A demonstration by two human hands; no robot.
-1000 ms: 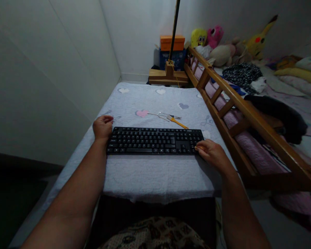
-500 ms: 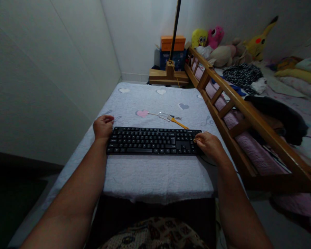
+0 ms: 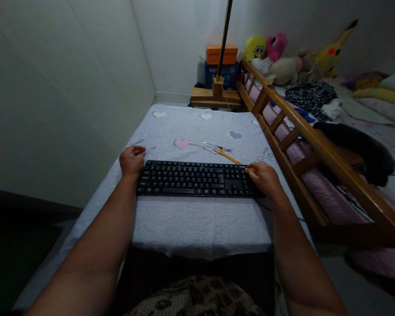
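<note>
A black keyboard (image 3: 181,179) lies flat across the covered table, its keys facing up. Beside its far left corner is my left hand (image 3: 131,161), resting with fingers loosely curled and nothing seen in them. Over the number keys at the right end, my right hand (image 3: 263,176) pinches a small yellowish-tan piece, mostly hidden by the fingers; its kind cannot be made out. Just beyond the keyboard lies a brush with a yellow handle (image 3: 229,157). Next to it are thin metal tools (image 3: 210,147), one with a dark part.
A pale cloth with hearts (image 3: 184,219) covers the table. Along the right runs a wooden bed rail (image 3: 292,123), with plush toys and bedding behind it. A pale wall (image 3: 85,87) stands close on the left. Boxes (image 3: 221,55) and a wooden stand are beyond the far edge.
My right hand has shifted slightly up and left over the number keys, still pinching the small piece. My left hand stays beside the keyboard. The view has shifted slightly.
</note>
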